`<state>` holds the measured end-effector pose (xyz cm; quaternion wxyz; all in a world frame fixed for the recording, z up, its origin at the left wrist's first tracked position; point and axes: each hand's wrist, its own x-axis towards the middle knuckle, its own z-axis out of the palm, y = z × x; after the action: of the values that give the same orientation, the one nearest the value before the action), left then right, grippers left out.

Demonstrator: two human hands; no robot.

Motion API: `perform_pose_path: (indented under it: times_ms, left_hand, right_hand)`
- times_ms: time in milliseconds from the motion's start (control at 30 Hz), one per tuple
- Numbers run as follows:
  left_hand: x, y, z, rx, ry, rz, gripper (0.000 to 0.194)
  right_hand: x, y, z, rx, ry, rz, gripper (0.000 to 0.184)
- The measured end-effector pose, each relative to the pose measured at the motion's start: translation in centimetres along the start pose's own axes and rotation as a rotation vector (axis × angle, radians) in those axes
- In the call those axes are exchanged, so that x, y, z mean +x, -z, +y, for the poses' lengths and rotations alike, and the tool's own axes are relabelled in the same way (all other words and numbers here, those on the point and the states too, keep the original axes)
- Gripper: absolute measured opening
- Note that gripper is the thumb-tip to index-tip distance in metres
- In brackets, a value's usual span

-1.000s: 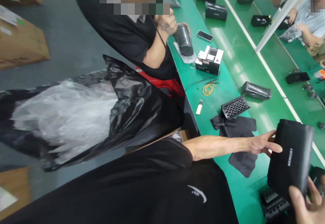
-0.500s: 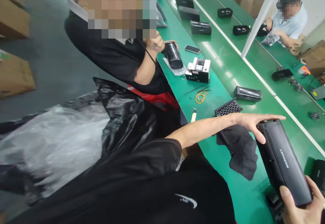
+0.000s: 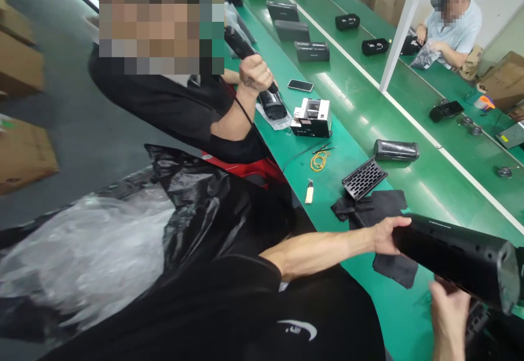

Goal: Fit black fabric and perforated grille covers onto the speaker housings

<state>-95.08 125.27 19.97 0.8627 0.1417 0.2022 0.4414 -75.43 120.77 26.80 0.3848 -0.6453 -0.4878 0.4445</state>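
My left hand (image 3: 387, 235) grips the near-left end of a black cylindrical speaker (image 3: 454, 257), thumb on top. The speaker is held tilted above the bench, its flat end facing lower right. My right hand (image 3: 450, 306) is below the speaker, thumb raised; its fingers are mostly hidden behind the speaker, and contact is unclear. Under my left forearm and beyond it lie black cloth pieces (image 3: 388, 208). A black perforated grille (image 3: 364, 178) rests at the cloth's far edge. Dark slotted parts (image 3: 477, 317) show partly beside my right hand.
A wrapped speaker (image 3: 396, 150) lies beyond the grille. A utility knife (image 3: 309, 192), yellow cord (image 3: 319, 160), white-and-black device (image 3: 311, 118) and phone (image 3: 300, 85) are on the green bench (image 3: 347, 154). On my left, a co-worker (image 3: 172, 110) holds a dark tool. A plastic-filled black bag (image 3: 98, 252) stands nearby.
The speaker has turned from steep to nearly level, its lettered face now upward. My right hand has shifted from its lower end to beneath it. The co-worker's hand now raises a dark tool.
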Motion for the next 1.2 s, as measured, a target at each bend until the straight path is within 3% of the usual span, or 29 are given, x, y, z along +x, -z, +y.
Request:
perform_pose_path:
  times_ms: [33,100,167,200,300,367,467,600,700,867,933,1000,1067,1100,1200]
  left_hand:
    - [-0.1,0.4,-0.9,0.01,0.088,-0.045,0.077]
    - [-0.8,0.7,-0.9,0.168,0.169,-0.02,0.089]
    - [-1.6,0.5,1.2,0.372,0.059,0.103,0.107]
    - [-1.9,0.1,2.7,0.457,-0.021,0.106,0.115]
    - [-2.3,-1.5,6.2,0.819,-0.201,-0.074,0.123]
    - [-2.3,-2.1,6.7,1.022,-0.268,-0.14,0.117]
    - [-2.9,-1.6,5.7,1.052,-0.328,-0.059,0.104]
    - [-4.4,0.0,5.0,0.826,-0.247,0.015,0.1]
    - [-5.0,0.2,5.4,0.756,-0.215,0.038,0.097]
    - [-4.4,0.1,5.4,0.76,-0.19,0.058,0.095]
    - [-3.8,0.7,4.9,0.807,-0.078,0.173,0.09]
    - [-3.3,1.8,4.3,0.83,0.178,0.276,0.073]
    - [-3.0,3.0,3.6,0.788,0.438,0.298,0.06]
    - [-3.0,3.5,3.2,0.755,0.505,0.298,0.055]
    - [-3.1,4.4,2.1,0.718,0.454,0.362,0.044]
  right_hand:
    - [-0.2,-0.6,0.1,-0.012,0.018,0.022,0.111]
    - [-0.1,-0.4,-0.2,-0.127,0.1,0.092,0.125]
    - [0.2,1.3,-0.9,-0.403,0.171,0.097,0.13]
    - [0.4,2.4,-1.2,-0.577,0.199,0.064,0.127]
    - [0.7,4.7,-1.7,-0.964,0.344,-0.119,0.1]
    - [0.9,5.2,-1.3,-1.031,0.455,-0.201,0.089]
    - [0.6,5.7,0.2,-0.922,0.485,-0.196,0.099]
    - [-1.6,6.0,1.7,-0.522,0.253,-0.078,0.126]
    - [-4.1,4.8,1.0,-0.254,0.075,-0.04,0.111]
    - [-4.9,3.1,1.0,-0.14,-0.012,0.113,0.097]
    - [-4.0,3.0,2.6,-0.009,-0.187,0.102,0.094]
    - [-3.3,2.9,4.8,0.172,-0.499,0.003,0.09]
    - [-3.2,2.9,6.9,0.31,-0.811,-0.104,0.09]
    - [-3.5,2.9,7.7,0.356,-0.896,-0.128,0.091]
    - [-4.7,2.9,9.5,0.419,-0.855,-0.1,0.097]
